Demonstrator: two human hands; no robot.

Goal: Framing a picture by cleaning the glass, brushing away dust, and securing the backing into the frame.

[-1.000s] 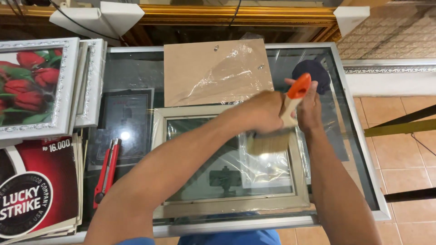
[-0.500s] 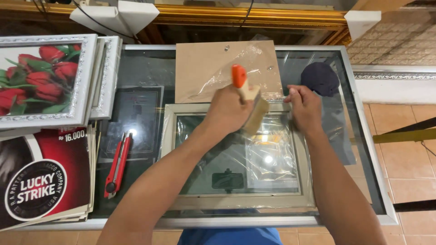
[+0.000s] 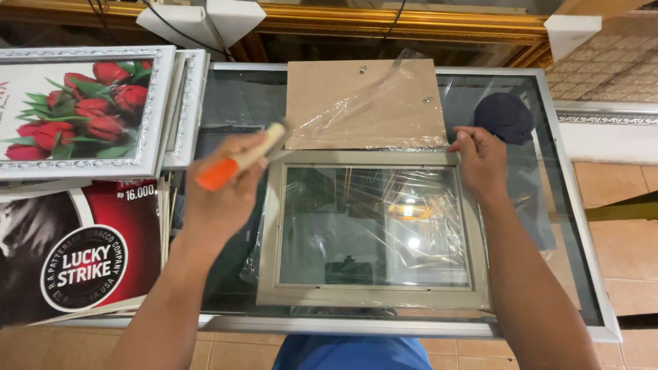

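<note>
A beige picture frame (image 3: 373, 296) with a glass pane and loose clear plastic wrap lies flat on a glass counter (image 3: 240, 103). My left hand (image 3: 223, 192) grips a tool with an orange handle (image 3: 219, 173) and pale upper part, blurred, just left of the frame's top left corner. My right hand (image 3: 483, 161) rests on the frame's top right corner. A brown backing board (image 3: 329, 103), partly under crumpled plastic film (image 3: 387, 89), lies just behind the frame.
Framed prints with red tulips (image 3: 75, 109) are stacked at the left, above a red and black poster (image 3: 82, 253). A dark cap (image 3: 505, 116) sits at the back right. A tiled floor (image 3: 617, 226) lies to the right of the counter.
My left hand swung the orange-handled tool from the frame's top right, across its top edge, to its top left. My right hand stayed near the top right corner.
</note>
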